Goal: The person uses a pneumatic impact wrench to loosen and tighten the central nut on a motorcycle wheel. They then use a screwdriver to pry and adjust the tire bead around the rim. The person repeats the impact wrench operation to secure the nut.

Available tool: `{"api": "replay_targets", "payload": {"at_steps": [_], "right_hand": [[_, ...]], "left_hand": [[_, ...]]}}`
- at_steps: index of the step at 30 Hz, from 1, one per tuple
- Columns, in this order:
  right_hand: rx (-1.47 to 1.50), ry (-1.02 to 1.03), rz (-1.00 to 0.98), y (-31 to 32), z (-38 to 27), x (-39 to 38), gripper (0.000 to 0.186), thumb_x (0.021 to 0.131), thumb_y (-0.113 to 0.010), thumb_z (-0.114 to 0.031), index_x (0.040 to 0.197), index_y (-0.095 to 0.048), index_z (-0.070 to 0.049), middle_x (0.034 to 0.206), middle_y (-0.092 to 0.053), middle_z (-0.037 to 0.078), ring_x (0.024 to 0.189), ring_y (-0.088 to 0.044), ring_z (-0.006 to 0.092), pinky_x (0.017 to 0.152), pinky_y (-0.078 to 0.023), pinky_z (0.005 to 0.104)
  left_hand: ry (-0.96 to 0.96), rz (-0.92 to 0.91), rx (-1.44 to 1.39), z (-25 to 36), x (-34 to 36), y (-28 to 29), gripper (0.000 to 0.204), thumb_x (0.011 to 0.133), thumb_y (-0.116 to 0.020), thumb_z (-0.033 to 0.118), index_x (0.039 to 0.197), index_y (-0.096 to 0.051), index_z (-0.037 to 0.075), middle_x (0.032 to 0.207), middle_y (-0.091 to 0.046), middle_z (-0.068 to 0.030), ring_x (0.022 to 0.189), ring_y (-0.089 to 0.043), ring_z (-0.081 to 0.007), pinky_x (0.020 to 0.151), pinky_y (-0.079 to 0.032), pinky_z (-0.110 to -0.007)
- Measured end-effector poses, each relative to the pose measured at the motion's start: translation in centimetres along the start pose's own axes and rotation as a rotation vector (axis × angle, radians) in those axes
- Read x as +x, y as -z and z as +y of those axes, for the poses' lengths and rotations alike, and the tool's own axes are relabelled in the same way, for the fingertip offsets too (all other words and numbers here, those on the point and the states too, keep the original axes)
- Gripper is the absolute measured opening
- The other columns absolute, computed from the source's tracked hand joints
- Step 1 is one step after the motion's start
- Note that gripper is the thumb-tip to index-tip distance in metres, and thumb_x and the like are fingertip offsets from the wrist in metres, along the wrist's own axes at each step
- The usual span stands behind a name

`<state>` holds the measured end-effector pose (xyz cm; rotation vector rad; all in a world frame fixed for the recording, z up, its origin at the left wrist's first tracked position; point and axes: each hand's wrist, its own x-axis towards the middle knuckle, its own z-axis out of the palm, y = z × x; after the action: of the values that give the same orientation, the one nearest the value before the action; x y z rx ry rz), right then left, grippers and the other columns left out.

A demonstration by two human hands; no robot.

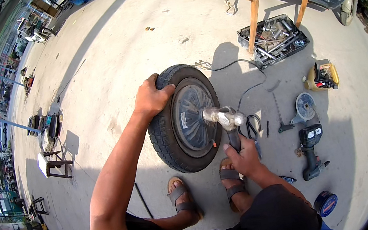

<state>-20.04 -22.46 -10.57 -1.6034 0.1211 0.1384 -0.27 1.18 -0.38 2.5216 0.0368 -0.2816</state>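
Hammering seemed the step in hand, the left hand [152,98] with fingers curled over the wheel [188,119], the right hand [246,157] clenched round the hammer [225,118] near the wheel's middle, the next blow likely needing bracing.

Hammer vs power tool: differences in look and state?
The hammer has a silvery metal head on a dark handle; the power tool is mostly dark, with a blocky end. The hammer is gripped in the right hand; the power tool lies on the ground, unheld. Both have dark parts.
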Motion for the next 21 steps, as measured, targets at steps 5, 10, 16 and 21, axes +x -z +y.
{"api": "replay_targets", "payload": {"at_steps": [5, 10, 16, 21], "right_hand": [[-0.094, 0.227, -0.038, -0.5, 1.6, -1.5, 0.026, 0.09, -0.072, -0.021, 0.095, -0.063, 0.003, 0.062, -0.059, 0.011, 0.055, -0.06, 0.0175, 0.055, -0.048, 0.0361], [0.015, 0.274, -0.045, -1.8, 4.8, -1.7, 0.027, 0.088, -0.074, -0.021, 0.095, -0.064, 0.003, 0.063, -0.061, 0.018, 0.053, -0.062, 0.0301, 0.054, -0.048, 0.0393], [-0.176, 0.243, -0.02, -2.0, 4.6, -1.5, 0.027, 0.086, -0.075, -0.021, 0.085, -0.06, 0.001, 0.064, -0.061, 0.022, 0.057, -0.065, 0.0393, 0.053, -0.049, 0.0448], [-0.238, 0.217, 0.01, -2.0, 5.2, -1.4, 0.026, 0.086, -0.075, -0.02, 0.085, -0.06, 0.001, 0.06, -0.06, 0.018, 0.055, -0.066, 0.0357, 0.053, -0.049, 0.0417]], "left_hand": [[-0.06, 0.099, 0.055, 0.1, 0.3, -0.8, 0.07, 0.076, -0.07, 0.04, 0.124, -0.063, -0.011, 0.109, -0.07, -0.0324, 0.105, -0.07, -0.0415, 0.096, -0.053, -0.043], [-0.011, 0.077, 0.093, 0.1, 0.3, -0.7, 0.067, 0.077, -0.069, 0.04, 0.122, -0.064, -0.008, 0.112, -0.069, -0.0329, 0.108, -0.068, -0.042, 0.097, -0.052, -0.044], [0.003, 0.079, 0.103, 1.4, 0.7, -0.8, 0.064, 0.077, -0.069, 0.041, 0.118, -0.066, -0.007, 0.109, -0.07, -0.0307, 0.106, -0.069, -0.042, 0.095, -0.053, -0.045], [-0.008, 0.075, 0.142, 1.7, 0.6, -1.0, 0.062, 0.077, -0.07, 0.042, 0.115, -0.067, -0.006, 0.109, -0.071, -0.0296, 0.106, -0.069, -0.0413, 0.095, -0.053, -0.045]]}}
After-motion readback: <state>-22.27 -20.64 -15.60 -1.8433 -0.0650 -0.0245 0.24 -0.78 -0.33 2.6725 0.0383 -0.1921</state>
